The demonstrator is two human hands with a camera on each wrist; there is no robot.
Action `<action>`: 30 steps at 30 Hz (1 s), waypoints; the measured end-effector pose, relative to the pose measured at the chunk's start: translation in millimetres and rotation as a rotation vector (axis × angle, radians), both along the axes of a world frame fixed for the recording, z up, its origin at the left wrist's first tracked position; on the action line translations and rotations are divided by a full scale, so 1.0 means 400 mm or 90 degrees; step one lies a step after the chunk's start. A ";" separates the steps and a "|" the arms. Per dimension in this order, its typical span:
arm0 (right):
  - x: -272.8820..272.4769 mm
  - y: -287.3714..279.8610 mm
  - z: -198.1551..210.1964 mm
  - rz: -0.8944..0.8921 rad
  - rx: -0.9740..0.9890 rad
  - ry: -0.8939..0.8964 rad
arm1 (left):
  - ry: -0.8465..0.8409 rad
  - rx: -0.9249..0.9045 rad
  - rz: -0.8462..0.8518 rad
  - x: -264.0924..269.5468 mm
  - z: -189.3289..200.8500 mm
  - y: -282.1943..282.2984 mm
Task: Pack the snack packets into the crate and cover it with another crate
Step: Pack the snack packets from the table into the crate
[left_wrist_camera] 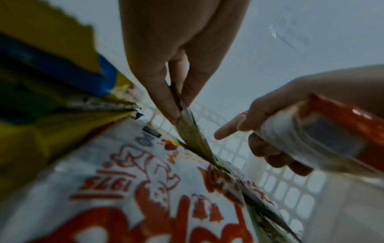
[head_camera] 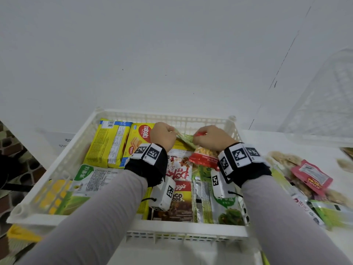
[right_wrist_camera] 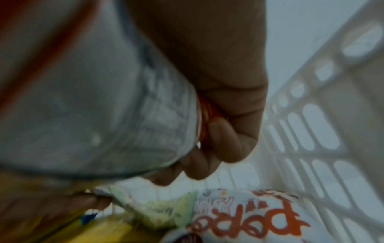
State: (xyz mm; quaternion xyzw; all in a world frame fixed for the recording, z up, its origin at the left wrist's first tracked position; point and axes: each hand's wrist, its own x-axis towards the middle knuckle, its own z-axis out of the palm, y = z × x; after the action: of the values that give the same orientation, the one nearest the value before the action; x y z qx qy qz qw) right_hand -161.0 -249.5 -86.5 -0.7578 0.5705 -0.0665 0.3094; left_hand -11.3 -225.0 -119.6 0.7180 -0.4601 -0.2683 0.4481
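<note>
- From my remote seat I saw both forearms reaching forward over the white crate point(head_camera: 63, 161), wrists side by side near its far wall.
- Left hand point(head_camera: 162, 135): knuckles up, its grip clamped on the edge of a green packet point(head_camera: 184, 137); in the left wrist view thumb and fingers point(left_wrist_camera: 166, 105) pinched that thin edge.
- Right hand point(head_camera: 211, 138): grip curled tight round the red top of a red-and-clear snack bag point(head_camera: 203, 156), which hung below the fist over the crate's far right part.
- Right wrist view was blurred; I made out fingers point(right_wrist_camera: 224, 136) wrapped on the bag's crimped red end only.
- Crate stood on the white tabletop point(head_camera: 267, 142), already holding a lot: yellow wafer packs point(head_camera: 108, 144) at the far left, a white-and-red packet point(head_camera: 179, 170) in the middle, a cereal box point(head_camera: 177, 201) nearer me, green-white pouches point(head_camera: 89, 178) at left and right.
- More loose packets point(head_camera: 311, 176) lay on the tabletop just right of the crate.
- A second, see-through crate point(head_camera: 324, 92) stood tilted at far right, blurred.
</note>
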 end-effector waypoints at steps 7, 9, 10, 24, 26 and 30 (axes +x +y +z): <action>0.040 0.035 -0.025 0.115 0.095 0.246 | -0.412 0.159 -0.125 0.012 0.020 0.020; 0.044 0.033 -0.031 0.112 0.114 0.278 | -0.470 0.186 -0.133 0.012 0.025 0.025; 0.046 0.031 -0.035 0.107 0.121 0.295 | -0.490 0.196 -0.138 0.011 0.027 0.026; 0.058 0.052 -0.055 0.052 0.111 0.306 | -0.662 0.315 -0.466 -0.033 0.036 0.041; 0.053 0.054 -0.058 0.039 0.137 0.293 | -0.661 0.370 -0.487 -0.028 0.034 0.045; 0.038 0.050 -0.060 0.037 0.162 0.266 | -0.649 0.445 -0.478 -0.016 0.024 0.043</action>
State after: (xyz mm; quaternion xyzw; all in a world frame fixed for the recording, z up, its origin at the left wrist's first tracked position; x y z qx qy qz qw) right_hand -145.9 -229.6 -110.3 -0.7263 0.6037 0.1729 0.2797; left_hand -17.6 -207.7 -110.1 0.6486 -0.7148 -0.1675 -0.2007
